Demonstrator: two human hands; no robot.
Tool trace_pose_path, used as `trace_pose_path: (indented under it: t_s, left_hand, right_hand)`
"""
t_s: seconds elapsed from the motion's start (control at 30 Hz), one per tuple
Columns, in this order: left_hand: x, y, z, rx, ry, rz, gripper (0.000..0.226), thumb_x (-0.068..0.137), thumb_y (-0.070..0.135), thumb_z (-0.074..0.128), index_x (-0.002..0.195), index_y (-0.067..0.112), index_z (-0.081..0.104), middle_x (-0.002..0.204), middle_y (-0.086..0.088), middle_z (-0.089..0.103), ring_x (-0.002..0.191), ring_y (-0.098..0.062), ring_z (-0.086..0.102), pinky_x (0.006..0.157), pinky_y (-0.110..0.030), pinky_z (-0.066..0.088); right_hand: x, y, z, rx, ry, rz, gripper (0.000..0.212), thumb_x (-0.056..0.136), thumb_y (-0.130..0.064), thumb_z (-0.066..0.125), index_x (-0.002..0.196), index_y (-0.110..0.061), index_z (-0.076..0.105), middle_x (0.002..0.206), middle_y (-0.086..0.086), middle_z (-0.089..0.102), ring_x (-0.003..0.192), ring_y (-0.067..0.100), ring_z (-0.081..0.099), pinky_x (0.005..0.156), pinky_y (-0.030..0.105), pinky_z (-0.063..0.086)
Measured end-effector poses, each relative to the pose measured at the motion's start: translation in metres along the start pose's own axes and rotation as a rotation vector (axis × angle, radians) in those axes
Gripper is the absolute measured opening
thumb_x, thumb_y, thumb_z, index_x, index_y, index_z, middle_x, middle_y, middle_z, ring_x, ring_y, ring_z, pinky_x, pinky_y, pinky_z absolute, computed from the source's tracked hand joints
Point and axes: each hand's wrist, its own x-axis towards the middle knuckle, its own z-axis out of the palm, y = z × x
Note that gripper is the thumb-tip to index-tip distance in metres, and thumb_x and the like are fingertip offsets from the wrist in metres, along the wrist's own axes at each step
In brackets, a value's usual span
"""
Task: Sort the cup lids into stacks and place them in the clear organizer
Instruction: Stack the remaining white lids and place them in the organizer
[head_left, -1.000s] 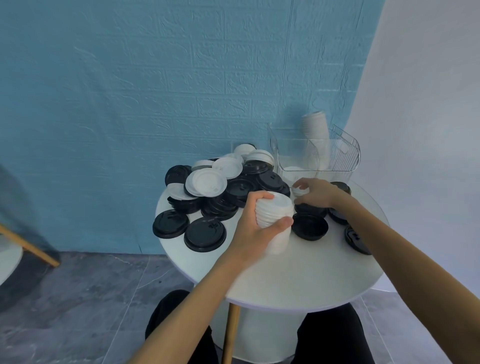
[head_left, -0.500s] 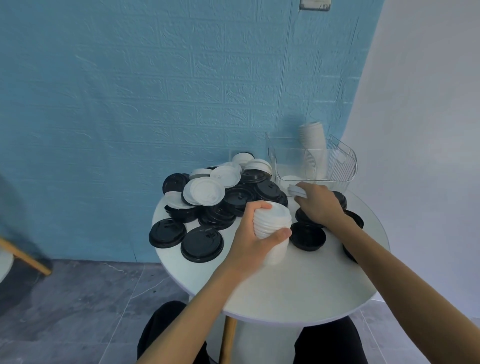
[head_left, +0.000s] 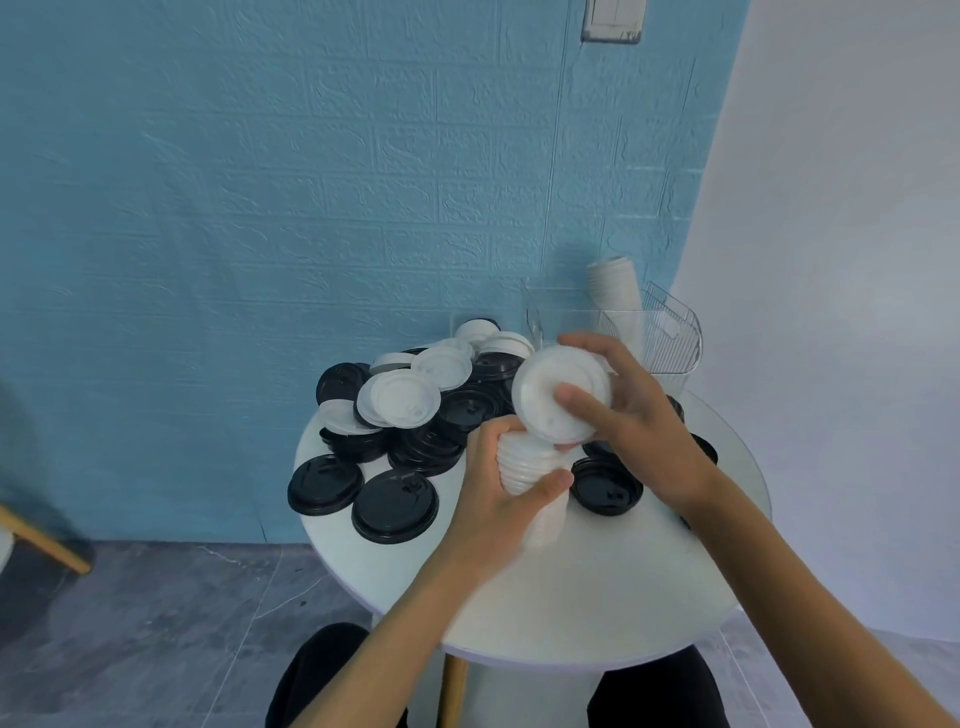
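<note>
My left hand (head_left: 496, 493) grips a tall stack of white lids (head_left: 524, 467) above the round white table (head_left: 597, 597). My right hand (head_left: 631, 415) holds a single white lid (head_left: 545, 395) tilted at the top of that stack, thumb across its face. A pile of black and white lids (head_left: 426, 405) covers the table's far left. The clear organizer (head_left: 670, 338) stands at the back right with a stack of white lids (head_left: 615, 291) leaning inside it.
Loose black lids (head_left: 395, 504) lie at the table's left front, and another black lid (head_left: 608, 486) sits under my right wrist. A blue brick-pattern wall rises just behind the table. A wooden leg (head_left: 41, 540) shows at the far left above the grey floor.
My right hand picked a white lid up from near the organizer and brought it back onto the top of the stack in my left hand. The stack rose slightly.
</note>
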Motion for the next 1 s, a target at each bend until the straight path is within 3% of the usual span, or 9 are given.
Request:
trace_pose_path:
  t_s: [0.03,0.1,0.2,0.3,0.43,0.53,0.77,0.9,1.0]
  left_hand:
    - [0.001,-0.001,0.000,-0.013,-0.008,-0.007,0.078,0.064,0.067,0.087,0.129,0.049,0.048,0.139,-0.001,0.052,0.128,-0.023,0.057,0.109,-0.057,0.046]
    - [0.002,-0.002,-0.002,-0.027,-0.028,-0.011,0.085,0.065,0.063,0.089,0.133,0.048,0.040,0.140,0.003,0.056,0.128,-0.020,0.058,0.110,-0.054,0.046]
    - [0.000,0.000,-0.002,-0.020,-0.023,0.020,0.091,0.067,0.051,0.088,0.138,0.049,0.030,0.143,0.010,0.054,0.130,-0.011,0.056,0.112,-0.048,0.046]
    - [0.000,0.000,-0.002,-0.003,-0.030,0.058,0.097,0.074,0.045,0.087,0.147,0.053,0.024,0.151,0.012,0.048,0.138,-0.009,0.050,0.117,-0.048,0.041]
    - [0.001,-0.002,-0.002,0.035,-0.033,0.090,0.090,0.079,0.047,0.083,0.149,0.055,0.027,0.156,0.012,0.041,0.144,-0.011,0.043,0.119,-0.050,0.037]
    - [0.001,-0.002,-0.002,0.060,-0.026,0.096,0.085,0.080,0.049,0.081,0.147,0.058,0.029,0.155,0.011,0.043,0.143,-0.012,0.043,0.119,-0.050,0.037]
    - [0.000,0.002,-0.001,0.080,-0.013,0.083,0.071,0.081,0.065,0.072,0.141,0.054,0.037,0.151,0.010,0.045,0.142,-0.011,0.044,0.119,-0.048,0.037]
    - [0.001,0.004,-0.001,0.064,-0.001,0.051,0.055,0.081,0.058,0.072,0.129,0.052,0.045,0.139,0.008,0.055,0.130,-0.013,0.054,0.112,-0.050,0.044]
    - [0.000,0.004,-0.004,0.042,-0.007,0.024,0.053,0.080,0.055,0.073,0.126,0.048,0.046,0.135,0.002,0.057,0.126,-0.019,0.057,0.109,-0.054,0.046]
  right_hand:
    - [0.002,0.003,0.001,-0.003,-0.008,0.048,0.037,0.093,-0.019,0.070,0.128,-0.024,0.060,0.111,-0.013,0.070,0.101,0.011,0.068,0.083,0.035,0.060]
    - [0.006,0.012,0.002,-0.093,-0.025,0.118,0.030,0.093,-0.019,0.073,0.122,-0.025,0.067,0.113,-0.007,0.072,0.100,0.006,0.067,0.084,0.027,0.057]
    - [0.007,0.025,0.008,-0.332,-0.021,0.101,0.029,0.091,-0.029,0.074,0.119,-0.026,0.069,0.114,-0.007,0.068,0.093,-0.002,0.061,0.079,0.013,0.047]
    - [0.006,0.034,0.012,-0.425,-0.002,0.085,0.025,0.094,-0.032,0.070,0.119,-0.031,0.069,0.111,-0.009,0.063,0.097,0.001,0.057,0.082,0.010,0.042]
    - [0.010,0.038,0.014,-0.299,-0.077,0.144,0.020,0.100,-0.023,0.061,0.115,-0.030,0.071,0.115,-0.009,0.069,0.106,0.004,0.062,0.094,0.023,0.048]
    - [0.013,0.036,0.011,-0.287,-0.118,0.156,0.020,0.102,-0.019,0.058,0.113,-0.026,0.074,0.109,-0.010,0.074,0.105,0.010,0.067,0.095,0.030,0.052]
    - [0.013,0.037,0.012,-0.323,-0.145,0.169,0.023,0.103,-0.021,0.056,0.117,-0.027,0.074,0.109,-0.013,0.075,0.106,0.007,0.067,0.097,0.030,0.051]
    - [0.015,0.039,0.014,-0.305,-0.166,0.201,0.022,0.103,-0.023,0.057,0.115,-0.027,0.075,0.111,-0.013,0.075,0.110,0.007,0.066,0.102,0.036,0.050]
    - [0.014,0.042,0.019,-0.281,-0.164,0.221,0.022,0.103,-0.025,0.056,0.115,-0.028,0.075,0.112,-0.014,0.074,0.111,0.004,0.065,0.102,0.032,0.050]
